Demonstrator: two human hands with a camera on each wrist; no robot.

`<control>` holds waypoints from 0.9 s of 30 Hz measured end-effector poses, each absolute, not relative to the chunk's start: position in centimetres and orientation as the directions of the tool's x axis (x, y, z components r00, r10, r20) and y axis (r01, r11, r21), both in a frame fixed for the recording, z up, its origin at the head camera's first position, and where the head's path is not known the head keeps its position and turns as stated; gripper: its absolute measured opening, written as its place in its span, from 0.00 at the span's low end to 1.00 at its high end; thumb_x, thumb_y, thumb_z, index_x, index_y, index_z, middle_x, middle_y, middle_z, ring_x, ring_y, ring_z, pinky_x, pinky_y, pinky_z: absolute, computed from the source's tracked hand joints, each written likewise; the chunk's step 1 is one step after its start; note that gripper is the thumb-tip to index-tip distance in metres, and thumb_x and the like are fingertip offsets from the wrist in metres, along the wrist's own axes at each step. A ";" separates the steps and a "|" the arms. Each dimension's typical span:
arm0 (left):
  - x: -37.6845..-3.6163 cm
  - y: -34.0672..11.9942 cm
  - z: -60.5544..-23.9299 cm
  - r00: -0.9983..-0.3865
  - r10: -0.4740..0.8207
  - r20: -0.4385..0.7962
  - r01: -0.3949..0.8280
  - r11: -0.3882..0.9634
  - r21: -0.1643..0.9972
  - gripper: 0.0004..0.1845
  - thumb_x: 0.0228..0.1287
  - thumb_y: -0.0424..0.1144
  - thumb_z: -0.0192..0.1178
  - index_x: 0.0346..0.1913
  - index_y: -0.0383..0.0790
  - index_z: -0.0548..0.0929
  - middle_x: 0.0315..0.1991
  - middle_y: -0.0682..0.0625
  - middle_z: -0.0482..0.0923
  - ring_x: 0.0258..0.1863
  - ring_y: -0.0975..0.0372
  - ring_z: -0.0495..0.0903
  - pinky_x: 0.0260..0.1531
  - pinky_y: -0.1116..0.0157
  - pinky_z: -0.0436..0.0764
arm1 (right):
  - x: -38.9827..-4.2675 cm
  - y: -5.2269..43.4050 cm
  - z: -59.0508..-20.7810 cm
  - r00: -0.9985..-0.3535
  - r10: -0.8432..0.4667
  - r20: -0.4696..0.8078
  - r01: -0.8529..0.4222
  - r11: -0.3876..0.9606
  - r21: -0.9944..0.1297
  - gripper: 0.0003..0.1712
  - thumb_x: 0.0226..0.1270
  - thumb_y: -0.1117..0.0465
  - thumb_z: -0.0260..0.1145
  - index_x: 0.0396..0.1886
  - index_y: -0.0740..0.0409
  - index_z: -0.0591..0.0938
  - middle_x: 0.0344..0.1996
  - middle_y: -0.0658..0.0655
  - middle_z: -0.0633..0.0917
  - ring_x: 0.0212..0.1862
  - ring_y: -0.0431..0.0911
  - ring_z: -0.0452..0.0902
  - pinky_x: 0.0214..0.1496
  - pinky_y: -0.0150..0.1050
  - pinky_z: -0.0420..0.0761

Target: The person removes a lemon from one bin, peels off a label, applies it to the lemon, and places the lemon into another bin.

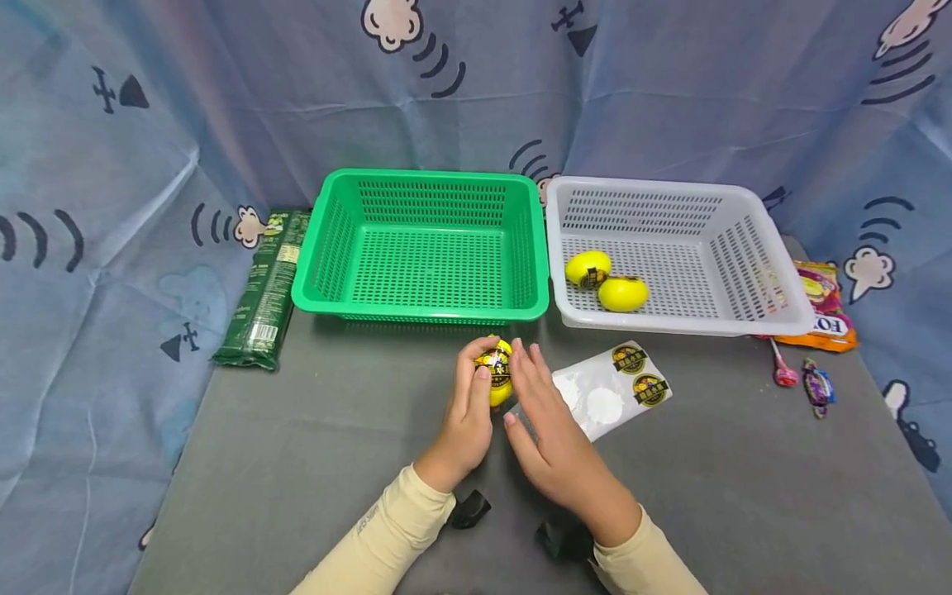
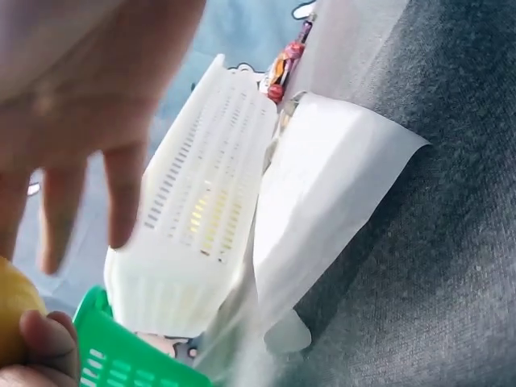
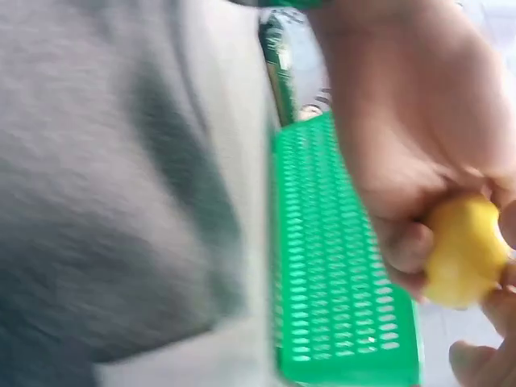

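My left hand [image 1: 459, 421] grips a yellow lemon [image 1: 502, 390] above the table, with thumb and fingers curled around it. A dark round sticker with gold print lies on the lemon's upper face. Close to its right side is my right hand [image 1: 556, 446], its fingers straight; whether they touch the fruit is hard to tell. In the left wrist view the lemon [image 2: 14, 314] shows at the edge, and in the right wrist view the lemon [image 3: 463, 254] is blurred. Partly under the right hand lies a white sticker sheet [image 1: 632, 401], with two dark stickers and pale round spots.
A green basket [image 1: 420, 315] stands behind the hands. Beside it, a white basket [image 1: 669, 322] holds two yellow lemons [image 1: 623, 293]. A green packet [image 1: 260, 306] lies at the left; an orange candy bag [image 1: 825, 310], a lollipop [image 1: 784, 374] and a wrapped candy [image 1: 819, 388] lie right.
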State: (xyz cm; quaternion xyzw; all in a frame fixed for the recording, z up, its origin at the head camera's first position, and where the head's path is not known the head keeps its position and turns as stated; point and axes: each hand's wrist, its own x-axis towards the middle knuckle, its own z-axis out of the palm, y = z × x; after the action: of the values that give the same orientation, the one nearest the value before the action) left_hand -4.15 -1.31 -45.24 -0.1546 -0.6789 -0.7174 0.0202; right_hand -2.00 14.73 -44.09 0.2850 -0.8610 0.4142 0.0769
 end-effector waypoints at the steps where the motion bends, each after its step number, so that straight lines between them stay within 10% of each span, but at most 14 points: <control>1: -4.2 -1.2 -45.3 -0.951 0.189 0.243 0.233 -0.074 0.970 0.21 0.89 0.38 0.32 0.76 0.37 0.59 0.72 0.39 0.64 0.63 0.52 0.72 0.60 0.64 0.75 | -1.9 14.7 -44.2 -0.823 -0.437 0.363 -0.558 0.503 -0.659 0.46 0.77 0.69 0.58 0.86 0.65 0.47 0.86 0.62 0.47 0.85 0.60 0.37 0.84 0.47 0.40; 7: -4.3 -1.1 -45.5 -0.962 0.162 0.219 0.211 -0.065 0.975 0.21 0.89 0.37 0.33 0.76 0.40 0.60 0.64 0.39 0.69 0.48 0.53 0.74 0.43 0.61 0.78 | -2.9 17.1 -44.0 -0.886 -0.295 0.357 -0.463 0.606 -0.647 0.38 0.75 0.66 0.62 0.82 0.69 0.62 0.82 0.64 0.61 0.83 0.66 0.47 0.79 0.68 0.50; 11: -4.8 -1.2 -45.7 -0.960 0.157 0.230 0.206 -0.156 0.966 0.22 0.87 0.34 0.37 0.77 0.36 0.61 0.66 0.35 0.67 0.54 0.50 0.74 0.50 0.63 0.79 | -5.6 22.2 -43.1 -0.863 -0.067 0.501 -0.381 0.737 -0.558 0.26 0.70 0.65 0.66 0.66 0.67 0.82 0.71 0.71 0.75 0.75 0.73 0.60 0.74 0.73 0.53; 17: -8.1 0.3 -42.7 -0.947 0.226 0.229 0.170 -0.253 0.953 0.22 0.86 0.32 0.46 0.76 0.32 0.68 0.71 0.37 0.68 0.59 0.54 0.76 0.55 0.67 0.78 | -7.9 27.9 -41.8 -0.940 0.170 0.295 -0.009 0.854 -0.520 0.22 0.79 0.57 0.65 0.67 0.59 0.84 0.74 0.69 0.72 0.81 0.68 0.50 0.79 0.70 0.38; 27: -19.2 9.0 -36.6 -0.948 0.319 -0.005 0.048 0.157 0.986 0.22 0.82 0.43 0.59 0.74 0.48 0.77 0.68 0.50 0.77 0.51 0.59 0.82 0.51 0.61 0.84 | -8.4 28.7 -41.9 -0.962 0.176 0.210 0.033 0.835 -0.549 0.23 0.79 0.56 0.68 0.69 0.57 0.83 0.72 0.69 0.75 0.82 0.64 0.49 0.81 0.66 0.45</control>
State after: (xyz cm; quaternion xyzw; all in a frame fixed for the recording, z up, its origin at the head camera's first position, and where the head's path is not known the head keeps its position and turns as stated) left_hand -19.19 9.02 -36.60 -0.1217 -0.7532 -0.6376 -0.1063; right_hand -8.36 28.74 -41.90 -0.0550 -0.9494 0.2818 0.1269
